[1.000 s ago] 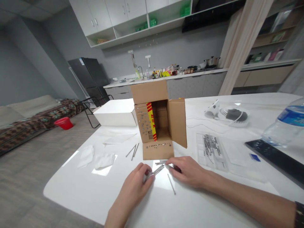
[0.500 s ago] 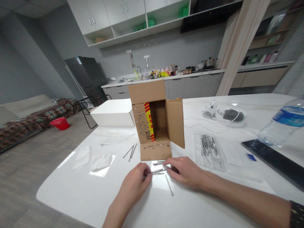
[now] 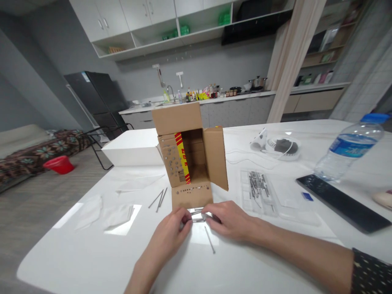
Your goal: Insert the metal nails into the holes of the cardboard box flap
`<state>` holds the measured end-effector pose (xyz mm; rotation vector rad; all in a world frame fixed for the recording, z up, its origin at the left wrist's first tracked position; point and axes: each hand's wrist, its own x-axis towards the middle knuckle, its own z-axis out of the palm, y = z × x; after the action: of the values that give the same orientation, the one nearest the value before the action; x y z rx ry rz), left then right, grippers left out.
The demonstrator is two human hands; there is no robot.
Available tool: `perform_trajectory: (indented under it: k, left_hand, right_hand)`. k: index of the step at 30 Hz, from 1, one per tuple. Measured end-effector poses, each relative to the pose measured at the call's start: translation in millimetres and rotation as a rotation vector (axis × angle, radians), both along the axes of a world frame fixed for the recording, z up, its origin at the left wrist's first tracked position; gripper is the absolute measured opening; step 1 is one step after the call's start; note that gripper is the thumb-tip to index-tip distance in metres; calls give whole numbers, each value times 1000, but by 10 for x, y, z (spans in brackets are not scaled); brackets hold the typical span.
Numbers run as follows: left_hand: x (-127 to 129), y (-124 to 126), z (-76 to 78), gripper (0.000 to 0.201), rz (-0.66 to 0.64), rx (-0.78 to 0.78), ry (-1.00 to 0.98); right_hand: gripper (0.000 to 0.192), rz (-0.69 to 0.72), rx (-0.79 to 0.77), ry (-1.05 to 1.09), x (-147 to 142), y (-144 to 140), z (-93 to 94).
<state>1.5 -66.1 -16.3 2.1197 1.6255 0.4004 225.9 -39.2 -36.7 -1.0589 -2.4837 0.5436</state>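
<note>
Between my hands, just in front of the cardboard box (image 3: 192, 197), lie several long nails (image 3: 197, 219) placed crosswise. My left hand (image 3: 176, 224) pinches their left ends between thumb and fingers. At their right ends is my right hand (image 3: 225, 220), its thumb and index finger closed around them. One loose nail (image 3: 210, 240) lies slanted on the table nearer to me. The box stands open toward me, its front flap flat on the table and dotted with nail heads. More nails (image 3: 161, 199) rest to the left of the flap.
Right of the box sits a clear plastic case (image 3: 259, 192) of nails and small hardware. Beyond it are a dark phone-like slab (image 3: 341, 202), a water bottle (image 3: 346, 151) and a white corded device (image 3: 281, 147). White tissues (image 3: 118, 216) and a white box (image 3: 134, 149) are on the left.
My two hands have drawn closer together, and the nails between them sit tighter, nearer the box's flap. The whole view has shifted to the right.
</note>
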Motion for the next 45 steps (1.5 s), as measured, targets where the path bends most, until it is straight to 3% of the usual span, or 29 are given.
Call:
perform_trajectory:
  k: [5,9,14,18,23,31,37,45]
  left_hand:
    - [-69,23,14,15,-18,73,-45]
    - [-218,98,132,18,-2,139,-49]
    - [-361,345,366,24,28,291,-102]
    - [-341,597,446,24,60,403,-134]
    - [-284,800,363,23,32,486,-184]
    - [-303,799,101,24,-3,507,-197]
    - [-383,813,72,19,48,595,-200]
    - [-355,825,39,17,21,641,-203]
  right_hand:
    - [23,-11,-18,9,-2,7,-1]
    - [25,-29,-30,31,0,-2,13]
    - [23,-26,-2,36,6,3,-10]
    - [21,-19,32,30,9,16,-37]
    - [19,-16,43,30,10,9,-39]
    - [20,-19,55,36,14,17,-53]
    - [19,-15,66,41,8,16,-52]
    - [19,-15,64,43,5,18,-55]
